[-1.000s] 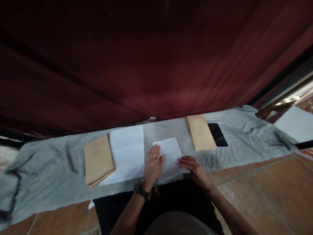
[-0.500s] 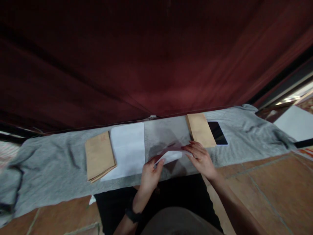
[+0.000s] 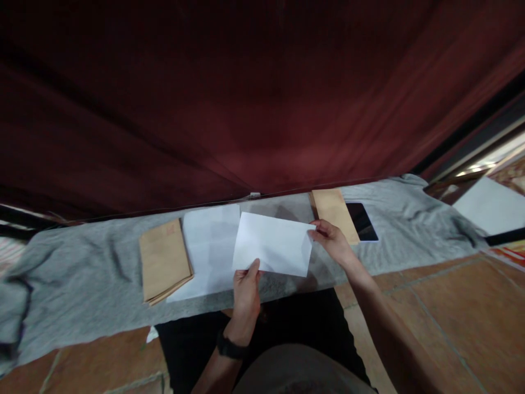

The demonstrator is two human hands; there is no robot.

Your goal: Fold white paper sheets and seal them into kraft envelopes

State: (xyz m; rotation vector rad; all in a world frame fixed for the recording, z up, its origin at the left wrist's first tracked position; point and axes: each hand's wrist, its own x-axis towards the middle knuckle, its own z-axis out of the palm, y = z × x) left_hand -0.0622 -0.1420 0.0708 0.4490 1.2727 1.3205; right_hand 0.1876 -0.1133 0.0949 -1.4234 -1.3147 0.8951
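A white sheet of paper (image 3: 274, 243), which looks folded, is held up flat in front of me by both hands. My left hand (image 3: 247, 287) pinches its lower left edge, thumb on top and fingers underneath. At the upper right corner, my right hand (image 3: 331, 238) grips it between thumb and fingers. More white paper (image 3: 209, 246) lies on the grey cloth just left of the held sheet. A stack of brown envelopes (image 3: 164, 260) overlaps that paper's left side. Beyond my right hand lies a second stack of brown envelopes (image 3: 334, 210).
A dark-screened phone or tablet (image 3: 362, 221) lies beside the right stack. The grey cloth (image 3: 90, 273) covers the long, narrow surface. Dark red fabric (image 3: 262, 109) rises behind it. Tiled floor (image 3: 443, 306) shows in front, and another white sheet (image 3: 494, 205) is at far right.
The white paper was tilted and seen nearly edge-on; now its broad face is turned up toward me. My right hand has shifted slightly up to its corner. Both hands keep hold.
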